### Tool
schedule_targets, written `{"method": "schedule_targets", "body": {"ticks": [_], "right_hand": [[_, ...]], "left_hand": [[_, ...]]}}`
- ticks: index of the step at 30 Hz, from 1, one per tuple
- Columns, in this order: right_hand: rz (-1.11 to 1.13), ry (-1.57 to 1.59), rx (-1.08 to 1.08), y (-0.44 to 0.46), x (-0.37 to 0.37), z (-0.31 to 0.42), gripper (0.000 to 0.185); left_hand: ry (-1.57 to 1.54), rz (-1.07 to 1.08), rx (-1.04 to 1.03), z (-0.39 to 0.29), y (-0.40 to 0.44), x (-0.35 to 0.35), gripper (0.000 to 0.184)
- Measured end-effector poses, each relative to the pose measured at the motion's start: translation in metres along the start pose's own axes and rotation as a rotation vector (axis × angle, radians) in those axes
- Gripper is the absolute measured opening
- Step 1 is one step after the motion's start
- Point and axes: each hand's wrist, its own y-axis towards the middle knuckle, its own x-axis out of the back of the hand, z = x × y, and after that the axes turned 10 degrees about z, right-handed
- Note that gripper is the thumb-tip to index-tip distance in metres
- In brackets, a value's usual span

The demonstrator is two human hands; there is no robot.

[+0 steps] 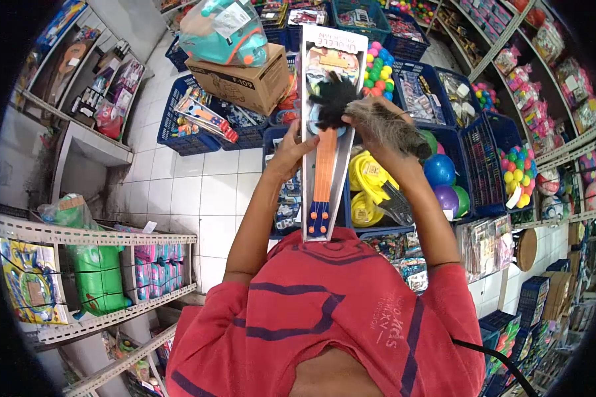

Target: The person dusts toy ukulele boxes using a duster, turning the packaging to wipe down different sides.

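Note:
A long toy ukulele box (325,38) stands against my shirt, tilted away from me. Its toy ukulele (324,165) has an orange neck and a blue head with orange pegs. My left hand (291,153) grips the box's left edge, thumb on the front. In my right hand (375,122) is a feather duster (338,100); its black feathers lie over the ukulele's body, and grey-brown feathers trail across the hand. Yellow coiled items (371,178) in plastic lie in a crate below the right forearm.
Blue crates hold colored balls (379,69) and packaged toys. A cardboard box (242,78) with a bagged turquoise toy (224,33) on top stands at the back left. Metal shelves (99,238) line the left, with more shelves at right. White floor tiles (215,182) show at left.

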Motion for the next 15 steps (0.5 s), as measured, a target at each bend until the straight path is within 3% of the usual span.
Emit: {"method": "schedule_targets", "body": {"ticks": [3,6,7,10,15], "right_hand": [[-0.010,0.192,-0.147,-0.014,-0.010,0.018,0.015],[-0.019,-0.210,0.041,-0.021,-0.010,0.023,0.016],[-0.085,0.012,-0.121,-0.021,-0.012,0.023,0.024],[-0.201,0.268,-0.388,-0.025,-0.013,0.011,0.026],[-0.202,0.295,-0.375,-0.046,-0.021,0.016,0.024]], "left_hand": [[0.101,-0.009,0.058,0.003,-0.010,-0.004,0.071],[0.270,0.007,0.029,0.014,-0.015,-0.001,0.073],[0.298,0.024,0.012,0.016,-0.019,-0.003,0.078],[0.509,0.004,0.012,0.017,-0.031,-0.017,0.081],[0.482,0.023,0.193,0.021,-0.042,-0.030,0.088]]}}
